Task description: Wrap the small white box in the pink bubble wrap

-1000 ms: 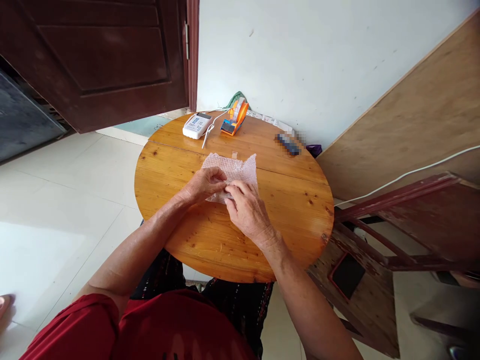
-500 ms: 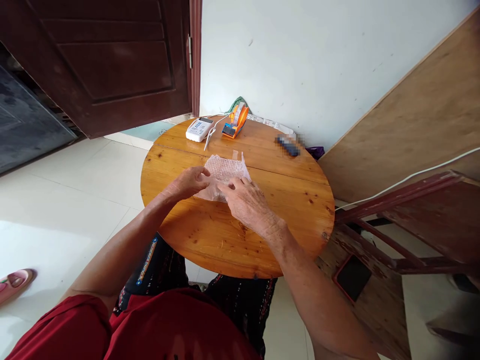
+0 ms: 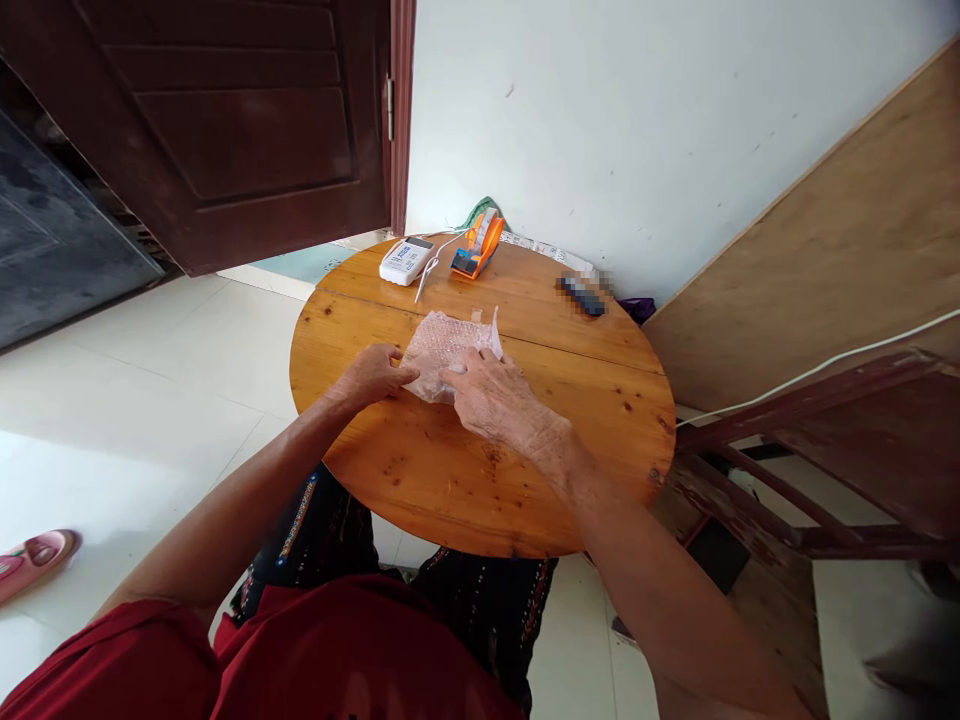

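Note:
A pinkish, clear sheet of bubble wrap (image 3: 442, 340) lies folded on the round wooden table (image 3: 420, 480). My left hand (image 3: 373, 374) has its thumb and fingers closed at the left edge of the wrap. Over the right part rests my right hand (image 3: 499, 400), fingers bent and gripping the film. Its fingertips are partly hidden, and I cannot tell whether anything is inside the wrap. A small strip of clear tape (image 3: 476, 316) shows at the wrap's far edge.
Toward the back stand an orange tape dispenser (image 3: 480, 245) and a white device (image 3: 406, 260) with a white cable (image 3: 426, 275). A blurred dark object (image 3: 582, 295) lies at the back right. A wall (image 3: 570, 120) borders the table's far side.
My left hand has come down and closed on the wrap's left edge. My right fingers have shifted slightly on the wrap. The whole view has moved a little.

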`<state>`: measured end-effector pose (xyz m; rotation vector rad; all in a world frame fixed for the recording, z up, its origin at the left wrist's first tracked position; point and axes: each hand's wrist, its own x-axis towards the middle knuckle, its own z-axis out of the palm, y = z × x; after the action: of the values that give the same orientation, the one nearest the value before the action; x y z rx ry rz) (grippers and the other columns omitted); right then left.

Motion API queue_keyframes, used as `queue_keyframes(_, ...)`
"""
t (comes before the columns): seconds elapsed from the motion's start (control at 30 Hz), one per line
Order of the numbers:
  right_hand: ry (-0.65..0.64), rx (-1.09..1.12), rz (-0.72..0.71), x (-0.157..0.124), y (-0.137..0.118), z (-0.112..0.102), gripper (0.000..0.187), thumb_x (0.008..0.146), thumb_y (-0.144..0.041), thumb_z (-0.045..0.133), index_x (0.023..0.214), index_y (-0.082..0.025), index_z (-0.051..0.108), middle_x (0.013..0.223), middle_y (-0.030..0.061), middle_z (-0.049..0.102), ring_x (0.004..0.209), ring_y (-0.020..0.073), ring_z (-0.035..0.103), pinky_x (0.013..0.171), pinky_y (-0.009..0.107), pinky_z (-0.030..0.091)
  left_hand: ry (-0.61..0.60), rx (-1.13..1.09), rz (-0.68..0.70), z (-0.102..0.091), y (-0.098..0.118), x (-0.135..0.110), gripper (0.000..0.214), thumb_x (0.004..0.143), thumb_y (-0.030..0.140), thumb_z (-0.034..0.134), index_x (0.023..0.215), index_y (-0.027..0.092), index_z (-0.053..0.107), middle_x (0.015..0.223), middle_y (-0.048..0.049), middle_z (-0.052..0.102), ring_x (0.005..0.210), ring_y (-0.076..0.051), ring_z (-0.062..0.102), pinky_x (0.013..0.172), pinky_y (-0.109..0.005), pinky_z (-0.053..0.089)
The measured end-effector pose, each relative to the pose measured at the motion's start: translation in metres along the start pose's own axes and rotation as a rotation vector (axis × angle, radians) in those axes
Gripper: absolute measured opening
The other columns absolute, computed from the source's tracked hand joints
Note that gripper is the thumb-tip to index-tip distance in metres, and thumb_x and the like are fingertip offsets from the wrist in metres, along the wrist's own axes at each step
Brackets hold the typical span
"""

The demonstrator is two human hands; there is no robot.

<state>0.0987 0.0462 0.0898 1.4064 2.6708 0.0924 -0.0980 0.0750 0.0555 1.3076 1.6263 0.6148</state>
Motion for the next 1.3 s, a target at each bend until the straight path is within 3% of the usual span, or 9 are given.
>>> queue_keyframes(0.13, 0.015, -0.008, -0.014, 0.001, 0.001, 0.0, 0.036, 0.095, -0.014, 0.049, 0.119, -0.021, 0.075, 0.127, 0.0199, 0.063, 0.117, 0.0353, 0.058, 0.09, 0.045, 0.042, -0.054, -0.251, 0.038, 0.009, 0.003, -0.004, 0.004, 0.074, 0.014, 0.062, 0.073, 0.015, 0.066, 0.061, 0.004, 0.061, 0.047, -0.008, 0.049, 0.044, -0.019, 0.035)
queue_keyframes(0.27, 0.014, -0.004, -0.003, 0.0, 0.001, -0.002, 0.036, 0.095, -0.012, 0.049, 0.122, -0.019, 0.071, 0.126, 0.0182, 0.066, 0.118, 0.0333, 0.059, 0.094, 0.043, 0.038, -0.065, -0.452, 0.084, 0.023, 0.009, -0.007, 0.01, 0.068, 0.016, 0.065, 0.078, 0.015, 0.065, 0.068, 0.0033, 0.066, 0.052, -0.007, 0.055, 0.048, -0.018, 0.04)
queue_keyframes(0.37, 0.054, 0.026, 0.014, -0.001, 0.003, -0.002, 0.039, 0.093, -0.012, 0.052, 0.13, -0.014, 0.063, 0.125, 0.0177, 0.069, 0.114, 0.0309, 0.062, 0.095, 0.042, 0.035, -0.097, -0.463, 0.135, 0.033, 0.011, -0.005, 0.013, 0.068, 0.02, 0.067, 0.08, 0.016, 0.063, 0.066, 0.003, 0.065, 0.053, -0.009, 0.057, 0.05, -0.019, 0.043)
queue_keyframes(0.6, 0.094, 0.113, 0.057, -0.001, 0.006, 0.002, 0.044, 0.087, -0.01, 0.06, 0.131, -0.01, 0.054, 0.12, 0.0178, 0.074, 0.113, 0.0309, 0.065, 0.094, 0.039, 0.034, -0.04, -0.032, 0.386, 0.043, 0.018, -0.005, 0.012, 0.071, 0.023, 0.059, 0.077, 0.016, 0.066, 0.06, 0.0052, 0.053, 0.058, -0.01, 0.046, 0.055, -0.023, 0.033)
queue_keyframes(0.77, 0.139, 0.244, 0.051, -0.005, 0.014, 0.008, 0.029, 0.095, -0.016, 0.055, 0.124, -0.014, 0.057, 0.123, 0.0163, 0.074, 0.113, 0.0303, 0.066, 0.091, 0.039, 0.036, -0.206, 0.211, 0.492, 0.03, 0.032, -0.014, 0.005, 0.068, 0.022, 0.055, 0.065, 0.019, 0.055, 0.061, 0.0055, 0.045, 0.062, -0.012, 0.041, 0.058, -0.027, 0.03)
queue_keyframes(0.9, 0.156, 0.36, 0.088, -0.015, 0.029, 0.014, 0.033, 0.102, -0.026, 0.051, 0.132, -0.014, 0.057, 0.133, 0.0167, 0.071, 0.119, 0.0307, 0.065, 0.096, 0.04, 0.04, -0.302, 0.34, 0.542, 0.017, 0.041, -0.015, 0.009, 0.067, 0.014, 0.046, 0.061, 0.02, 0.044, 0.059, 0.0049, 0.041, 0.06, -0.012, 0.039, 0.059, -0.029, 0.027)
queue_keyframes(1.0, 0.134, 0.391, 0.158, -0.023, 0.041, 0.02, 0.038, 0.106, -0.023, 0.038, 0.137, -0.013, 0.058, 0.138, 0.0173, 0.07, 0.122, 0.0311, 0.065, 0.1, 0.044, 0.043, -0.312, 0.396, 0.573, 0.017, 0.041, -0.011, 0.014, 0.071, 0.01, 0.044, 0.061, 0.019, 0.045, 0.059, 0.0042, 0.043, 0.061, -0.012, 0.041, 0.06, -0.029, 0.027)
queue_keyframes(1.1, 0.154, 0.4, 0.201, -0.028, 0.049, 0.032, 0.039, 0.102, -0.019, 0.04, 0.133, -0.013, 0.063, 0.133, 0.0165, 0.072, 0.121, 0.0311, 0.065, 0.103, 0.046, 0.044, -0.257, 0.442, 0.587, 0.026, 0.037, -0.008, 0.018, 0.078, 0.011, 0.05, 0.062, 0.019, 0.049, 0.059, 0.0042, 0.045, 0.06, -0.012, 0.042, 0.059, -0.029, 0.028)
queue_keyframes(1.3, 0.42, 0.432, 0.302, -0.035, 0.049, 0.062, 0.024, 0.094, -0.024, 0.054, 0.111, -0.016, 0.07, 0.124, 0.0175, 0.069, 0.117, 0.0316, 0.062, 0.104, 0.047, 0.047, -0.01, 0.575, 0.681, 0.042, 0.018, -0.006, 0.013, 0.088, 0.023, 0.062, 0.085, 0.018, 0.073, 0.082, -0.0039, 0.064, 0.072, -0.017, 0.058, 0.068, -0.029, 0.041)
